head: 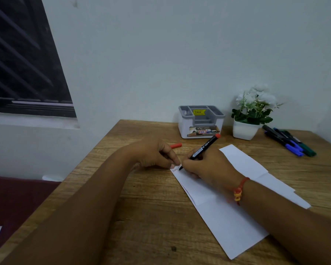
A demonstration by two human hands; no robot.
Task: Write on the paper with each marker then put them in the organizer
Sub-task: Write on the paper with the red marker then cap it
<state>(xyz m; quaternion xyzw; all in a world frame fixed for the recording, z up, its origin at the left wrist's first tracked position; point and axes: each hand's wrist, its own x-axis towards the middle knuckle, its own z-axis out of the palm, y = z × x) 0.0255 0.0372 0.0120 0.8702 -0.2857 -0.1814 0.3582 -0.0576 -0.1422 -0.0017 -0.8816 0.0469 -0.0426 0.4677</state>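
the right hand point(208, 165) pinches a black marker with a red end point(204, 148) between thumb and curled fingers, low on the barrel. the marker leans away toward the wall, and its tip touches the far left corner of the paper point(227, 217), next to a few small red strokes. a red and yellow thread bracelet point(239, 190) circles the right wrist, which rests on the sheet. just left of the tip, the left hand point(157, 153) has its fingers curled under, with one fingertip pressed on the paper's corner; it grips nothing. the white paper lies creased and slanted across the wooden tabletop point(151, 207), running from that corner toward the near right. a red cap point(175, 145) lies on the wood just beyond the left hand. farther back, against the wall, stands the grey and white organizer point(201, 121), with a yellow sticker inside and a label on its front; no marker shows in its compartments. to its right sits a white pot of white flowers point(245, 129). right of the pot a cluster of capped markers point(289, 142), blue, green and black, lies on the tabletop, well apart from the paper. a dark barred window point(23, 64) fills the upper left.
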